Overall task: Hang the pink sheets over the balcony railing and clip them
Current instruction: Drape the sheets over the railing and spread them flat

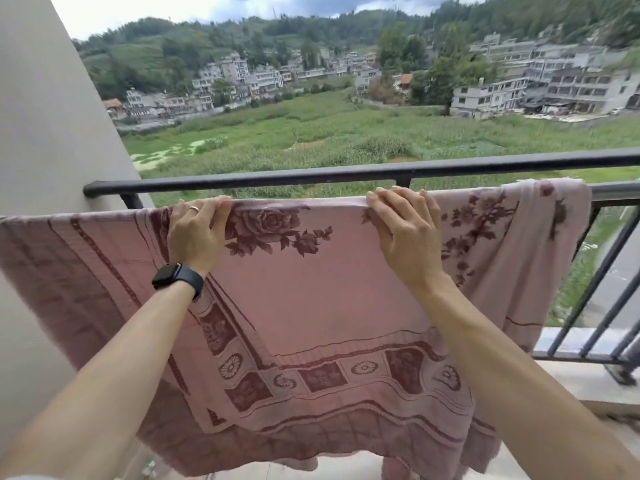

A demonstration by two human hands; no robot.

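Hands held a pink sheet (311,289) along its top fold, where it lay over a lower rail just behind the black railing (346,172). The left hand (197,233) pinched the fold, fingers curled over it. The right hand (405,233) gripped the same fold further along. The sheet hung down toward the person, with dark red roses and a flower border. A black watch (177,278) sat on the left wrist; its face showed no words. No writing could be read anywhere.

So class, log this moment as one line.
left hand: on sheet | right hand: on sheet | sheet: draped over railing | clips: none visible
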